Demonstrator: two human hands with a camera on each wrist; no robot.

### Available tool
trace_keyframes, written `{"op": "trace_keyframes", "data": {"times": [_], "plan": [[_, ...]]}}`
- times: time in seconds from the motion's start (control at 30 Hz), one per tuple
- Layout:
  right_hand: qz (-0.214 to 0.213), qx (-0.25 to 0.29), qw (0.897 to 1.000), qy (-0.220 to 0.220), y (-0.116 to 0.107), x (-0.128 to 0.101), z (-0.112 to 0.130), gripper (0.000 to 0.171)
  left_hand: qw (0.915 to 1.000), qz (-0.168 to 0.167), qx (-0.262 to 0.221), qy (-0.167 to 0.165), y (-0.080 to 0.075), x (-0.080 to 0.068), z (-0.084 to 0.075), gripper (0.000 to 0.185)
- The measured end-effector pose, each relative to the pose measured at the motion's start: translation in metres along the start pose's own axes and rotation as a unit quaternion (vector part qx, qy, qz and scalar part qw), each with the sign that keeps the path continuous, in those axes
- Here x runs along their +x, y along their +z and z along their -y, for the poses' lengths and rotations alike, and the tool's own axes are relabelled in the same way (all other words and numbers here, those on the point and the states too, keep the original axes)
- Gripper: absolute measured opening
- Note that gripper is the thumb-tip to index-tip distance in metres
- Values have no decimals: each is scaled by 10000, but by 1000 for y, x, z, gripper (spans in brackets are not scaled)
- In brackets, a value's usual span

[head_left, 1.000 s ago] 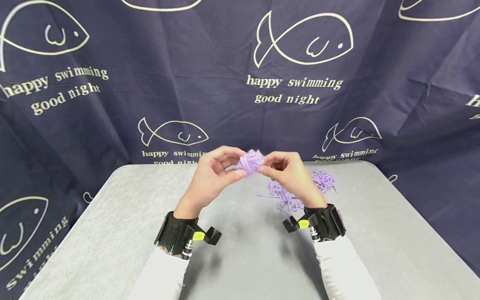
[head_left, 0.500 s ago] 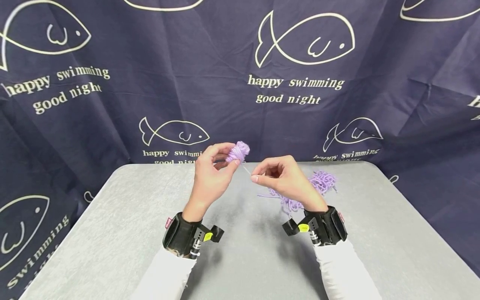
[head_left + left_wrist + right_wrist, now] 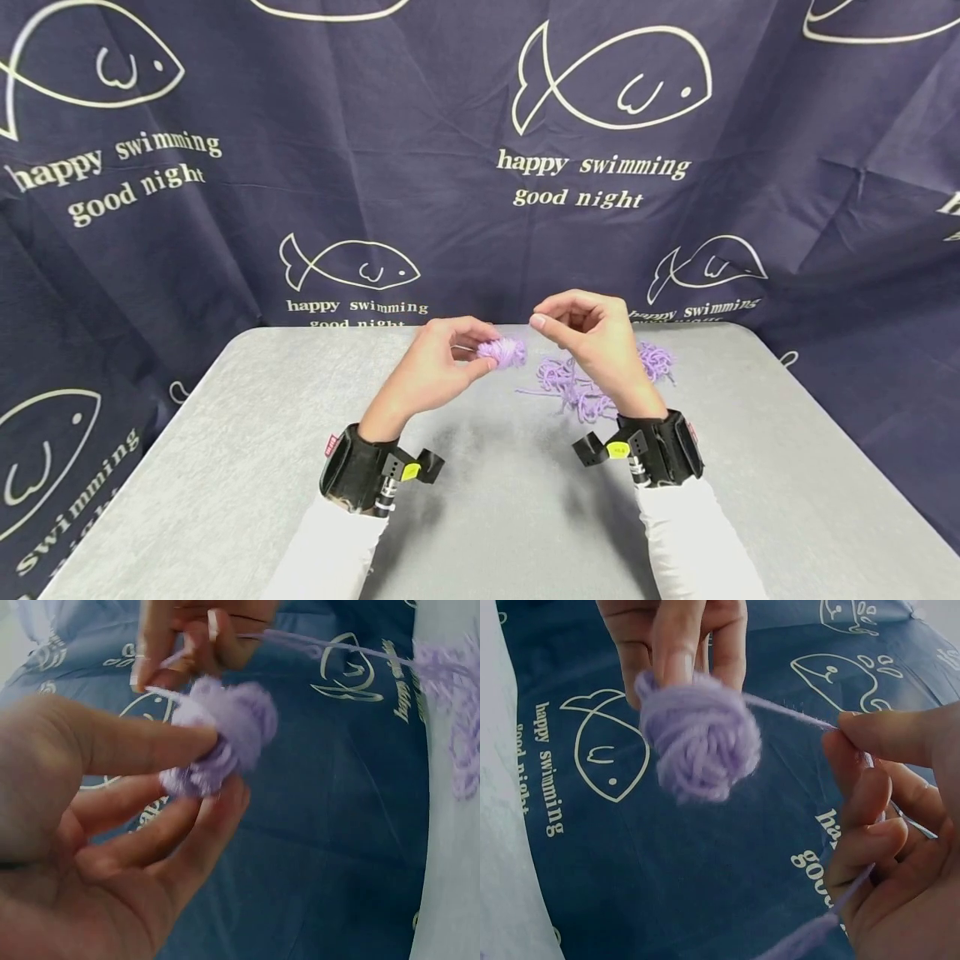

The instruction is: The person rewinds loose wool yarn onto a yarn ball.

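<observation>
I see my left hand pinching the small purple yarn ball above the grey table. My right hand pinches its strand. Loose yarn lies behind, before the fish curtain.

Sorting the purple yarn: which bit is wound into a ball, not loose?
The yarn ball pinched in the left hand is wound tight; the loose yarn pile lies tangled on the table behind the right hand.

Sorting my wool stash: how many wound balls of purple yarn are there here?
1. The small wound ball of purple yarn is pinched in the left hand. The loose purple yarn heap on the grey table may hide more.
</observation>
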State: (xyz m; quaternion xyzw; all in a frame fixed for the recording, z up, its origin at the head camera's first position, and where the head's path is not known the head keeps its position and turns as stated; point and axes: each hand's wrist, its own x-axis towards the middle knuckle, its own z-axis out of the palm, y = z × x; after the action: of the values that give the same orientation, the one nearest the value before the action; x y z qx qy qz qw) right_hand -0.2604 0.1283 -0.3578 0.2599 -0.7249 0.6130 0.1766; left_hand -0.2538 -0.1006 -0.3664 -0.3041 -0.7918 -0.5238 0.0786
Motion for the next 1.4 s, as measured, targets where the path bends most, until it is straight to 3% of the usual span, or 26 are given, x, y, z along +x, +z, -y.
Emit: {"op": "trace_keyframes", "data": {"times": [0.13,0.23,0.3,0.43,0.63,0.77,0.83,0.97,1.07,1.23,1.4], "plan": [[-109,75,9998,166,-1,1,-4,13,9966,425,-699,133,-3,-1,0,26],[-86,91,9994,337,-1,2,-7,13,9885,558,-1401,152,-4,-2,-1,28],[-6,100,9989,453,-1,2,-10,12,9774,638,-2012,138,-5,-3,-2,31],[260,64,9977,621,1,3,-16,10,9456,668,-3175,232,-5,-3,-2,34],[624,-228,9949,758,9,3,-17,9,9079,142,-4189,89,-7,-4,-6,34],[993,-411,9921,652,15,1,-14,6,9001,-419,-4337,-63,-7,-3,-8,34],[1170,-506,9903,555,17,-1,-11,4,9081,-761,-4116,-81,-6,-2,-7,33],[1446,-658,9867,343,19,-3,-4,3,9399,-1383,-3122,59,-3,0,-4,32],[1642,-782,9831,196,20,-5,0,4,9608,-1552,-2289,179,-1,1,-2,32],[1743,-928,9803,7,18,-7,8,7,9822,-1174,-1457,173,1,1,3,30],[1356,-668,9884,-117,14,-6,14,7,9925,-411,-1125,-239,-1,0,2,32]]}}
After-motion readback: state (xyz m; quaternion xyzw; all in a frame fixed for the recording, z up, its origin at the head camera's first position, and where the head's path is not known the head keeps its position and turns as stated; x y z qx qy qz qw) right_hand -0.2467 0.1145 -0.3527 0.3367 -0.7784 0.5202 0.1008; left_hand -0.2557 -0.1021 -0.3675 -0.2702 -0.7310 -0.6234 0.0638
